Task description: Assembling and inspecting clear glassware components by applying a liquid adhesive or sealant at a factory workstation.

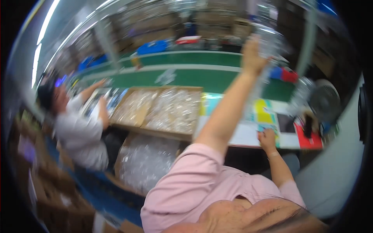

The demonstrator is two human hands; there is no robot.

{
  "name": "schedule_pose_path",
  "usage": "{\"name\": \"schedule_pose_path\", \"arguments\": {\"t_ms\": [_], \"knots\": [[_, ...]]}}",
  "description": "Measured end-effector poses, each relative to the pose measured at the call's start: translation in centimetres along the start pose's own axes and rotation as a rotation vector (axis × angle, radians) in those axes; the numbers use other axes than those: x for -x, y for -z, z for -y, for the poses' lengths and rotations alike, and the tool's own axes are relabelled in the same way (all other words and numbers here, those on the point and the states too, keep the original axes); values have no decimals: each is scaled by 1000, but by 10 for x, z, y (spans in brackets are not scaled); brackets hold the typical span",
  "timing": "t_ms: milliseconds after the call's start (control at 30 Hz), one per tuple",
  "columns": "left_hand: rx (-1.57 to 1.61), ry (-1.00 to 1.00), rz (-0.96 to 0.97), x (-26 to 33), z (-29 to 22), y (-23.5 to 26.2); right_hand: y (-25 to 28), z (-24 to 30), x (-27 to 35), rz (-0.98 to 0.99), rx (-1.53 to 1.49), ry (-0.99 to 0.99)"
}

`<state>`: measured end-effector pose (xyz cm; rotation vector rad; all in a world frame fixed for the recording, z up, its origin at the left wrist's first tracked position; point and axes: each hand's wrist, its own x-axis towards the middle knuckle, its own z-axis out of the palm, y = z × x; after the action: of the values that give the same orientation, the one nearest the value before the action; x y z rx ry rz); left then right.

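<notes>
My left arm is stretched far out over the bench, and its raised hand (253,56) is closed on a clear plastic bag (271,40), blurred by motion. My right hand (267,139) rests low at the bench's near edge with its fingers curled; whatever may be inside them is hidden. Beside it lie yellow-and-teal printed sheets (263,112) and a white sheet (244,134). To the left of my left arm, an open cardboard box (199,105) holds many clear plastic pieces.
Another box of clear plastic (147,161) stands below the bench. A co-worker in a light shirt (79,134) sits at the left, arms over the bench. A green conveyor (194,79) runs behind. At the right are a round fan (325,99) and a red sheet (307,138).
</notes>
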<state>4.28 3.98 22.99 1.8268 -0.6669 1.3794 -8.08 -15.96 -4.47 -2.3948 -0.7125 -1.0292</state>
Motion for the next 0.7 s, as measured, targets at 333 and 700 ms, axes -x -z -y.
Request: {"name": "schedule_pose_path", "arguments": {"t_ms": [333,700], "knots": [[-172,-135,-46,-3,7,5,-3,-12,6,-59,55,-52],[-22,48,-9,9,-22,-3,10,-17,17,-35,22,-144]]}}
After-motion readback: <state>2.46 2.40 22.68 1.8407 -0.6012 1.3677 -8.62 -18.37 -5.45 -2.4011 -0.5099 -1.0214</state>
